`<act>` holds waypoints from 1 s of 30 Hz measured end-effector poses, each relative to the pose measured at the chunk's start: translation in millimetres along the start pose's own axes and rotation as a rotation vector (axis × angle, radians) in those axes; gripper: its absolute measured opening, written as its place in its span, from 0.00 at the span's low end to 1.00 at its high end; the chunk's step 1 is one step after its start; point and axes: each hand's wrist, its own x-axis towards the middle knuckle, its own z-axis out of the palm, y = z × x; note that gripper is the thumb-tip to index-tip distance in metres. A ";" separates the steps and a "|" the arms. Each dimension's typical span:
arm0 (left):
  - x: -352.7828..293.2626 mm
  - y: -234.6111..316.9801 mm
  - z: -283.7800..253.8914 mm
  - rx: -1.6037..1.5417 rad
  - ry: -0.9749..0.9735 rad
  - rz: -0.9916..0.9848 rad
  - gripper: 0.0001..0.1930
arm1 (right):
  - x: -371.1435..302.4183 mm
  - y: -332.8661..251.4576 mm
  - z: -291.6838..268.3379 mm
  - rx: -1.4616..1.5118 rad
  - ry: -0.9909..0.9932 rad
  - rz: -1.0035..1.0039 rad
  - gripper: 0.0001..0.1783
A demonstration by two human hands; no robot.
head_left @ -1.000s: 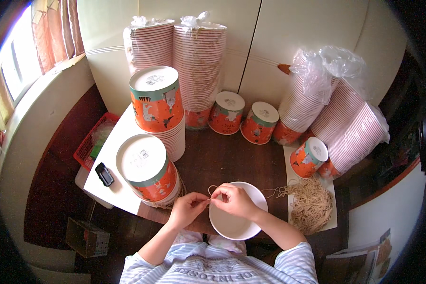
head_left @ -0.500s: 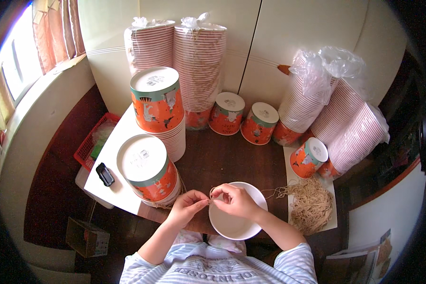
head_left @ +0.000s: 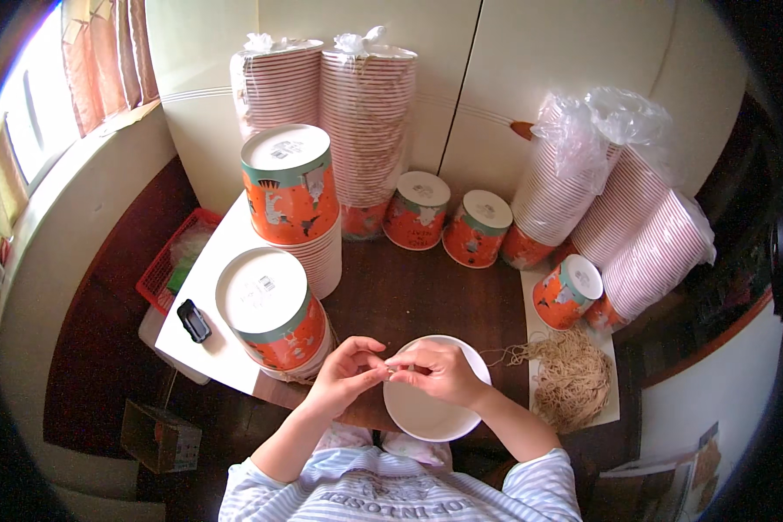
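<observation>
My left hand (head_left: 350,372) and my right hand (head_left: 435,372) meet over the left rim of an open white paper bucket (head_left: 435,419). Thumbs and forefingers of both are pinched together at the fingertips, on what appears to be a thin end of tan string, mostly covered by the fingers. On the right lies a tangled heap of the same string (head_left: 572,383), with strands trailing toward the bucket. Left of my hands stands an upside-down stack of orange and green printed paper buckets (head_left: 291,339), with string around its lower part.
Behind it rises a taller upside-down bucket stack (head_left: 291,196). Plastic-wrapped bucket stacks (head_left: 367,122) stand at the back, and leaning wrapped stacks (head_left: 644,244) at the right. Single upturned buckets (head_left: 418,209) line the dark table (head_left: 391,296). A black plastic object (head_left: 194,321) lies at left.
Both hands stay over the bucket. My left fingers have lifted and spread a little, and my right fingers have curled further over the pinch. The small loop of string above them no longer shows.
</observation>
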 end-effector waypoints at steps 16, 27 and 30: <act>-0.7 -5.1 -1.8 0.833 -0.010 0.343 0.04 | -2.3 5.6 2.4 -0.034 0.053 0.115 0.04; -0.3 -4.0 -2.9 0.597 0.128 0.308 0.03 | -11.0 8.0 12.2 0.102 -0.135 0.354 0.04; -1.3 -2.2 -4.4 0.490 0.195 0.174 0.02 | -11.8 6.3 11.4 0.090 -0.152 0.370 0.04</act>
